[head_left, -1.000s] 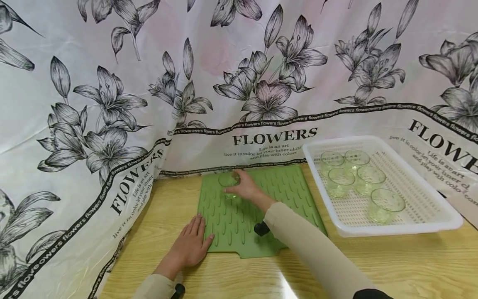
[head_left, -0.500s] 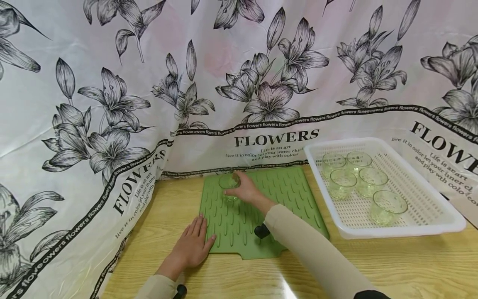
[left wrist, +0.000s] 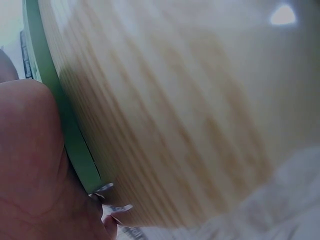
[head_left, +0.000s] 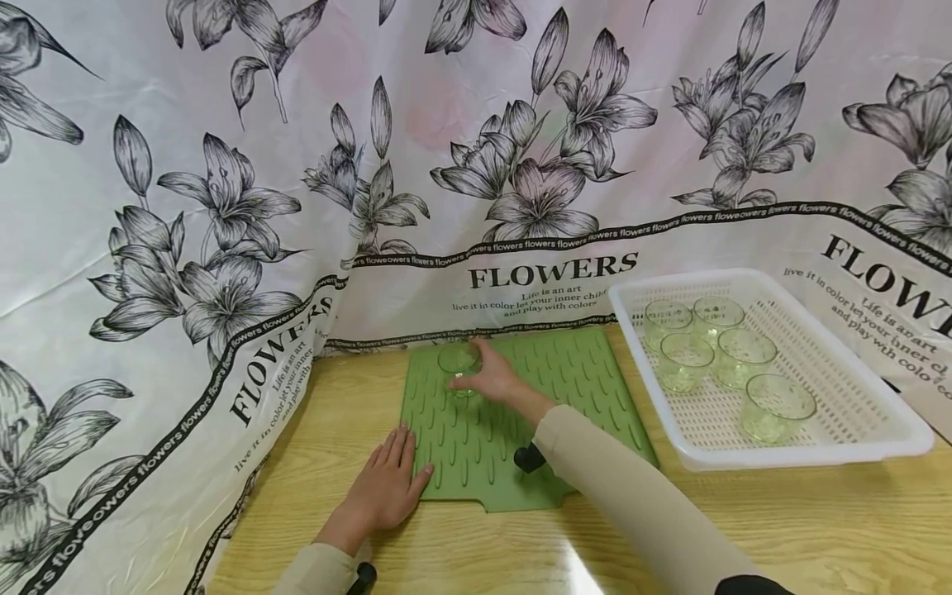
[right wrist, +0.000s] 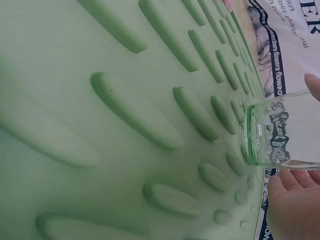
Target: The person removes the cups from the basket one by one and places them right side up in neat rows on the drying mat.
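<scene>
My right hand (head_left: 492, 377) grips a clear, faintly green drinking glass (head_left: 454, 362) by its sides, at the far left part of the ridged green drying mat (head_left: 483, 454). In the right wrist view the glass (right wrist: 285, 132) has its base against the mat, thumb on one side and fingers on the other. My left hand (head_left: 387, 489) lies flat at the mat's near left edge, fingers straight, thumb over the rim. Only part of that hand (left wrist: 30, 150) shows in the left wrist view, beside the mat's green edge (left wrist: 75, 132).
To the right of the mat stands a white plastic basket (head_left: 806, 459) with slotted base, holding several upright glasses (head_left: 777, 409). A flower-printed curtain (head_left: 402, 306) hangs right behind the mat and along the left. The wooden table (head_left: 491, 554) runs in front.
The head view has shifted slightly. Both hands and the held glass stay in the same places on the mat.
</scene>
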A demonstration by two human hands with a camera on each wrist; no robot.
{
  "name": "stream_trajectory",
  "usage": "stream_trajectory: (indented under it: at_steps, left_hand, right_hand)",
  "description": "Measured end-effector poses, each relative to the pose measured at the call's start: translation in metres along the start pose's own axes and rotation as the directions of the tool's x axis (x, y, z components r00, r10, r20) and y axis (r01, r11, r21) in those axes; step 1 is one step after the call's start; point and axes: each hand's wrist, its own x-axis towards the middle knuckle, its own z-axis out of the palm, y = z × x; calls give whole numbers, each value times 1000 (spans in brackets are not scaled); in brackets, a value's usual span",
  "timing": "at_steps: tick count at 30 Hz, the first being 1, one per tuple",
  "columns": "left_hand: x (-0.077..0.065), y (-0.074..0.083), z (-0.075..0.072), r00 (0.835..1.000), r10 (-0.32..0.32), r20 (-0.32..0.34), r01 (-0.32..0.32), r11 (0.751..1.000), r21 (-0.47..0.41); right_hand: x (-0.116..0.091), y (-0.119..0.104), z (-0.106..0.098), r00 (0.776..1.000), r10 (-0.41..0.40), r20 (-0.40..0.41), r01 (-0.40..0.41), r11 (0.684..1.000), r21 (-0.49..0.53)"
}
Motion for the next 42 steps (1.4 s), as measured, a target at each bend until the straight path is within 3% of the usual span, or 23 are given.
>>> stream_trajectory:
  at_steps: [5,10,25,42]
  left_hand:
    - [7,-7,9,1000,-12,-1,13,997,76]
    - [11,-14,18,1000,-7,-23,8,998,65]
    - [8,-8,11,1000,3,-17,-2,998,69]
    - [6,-11,14,999,13,-30,-11,997,72]
  right_hand:
    - [-4,-1,-5,1000,-1,5,1,1000,15]
    - [-13,-7,-11,1000,25,3,-25,1000,-12]
    - [-31,-17,-44,998,59,-26,-61,993,-104]
    - [-57,-30,-63,1000,15,-1,-15,970,-243]
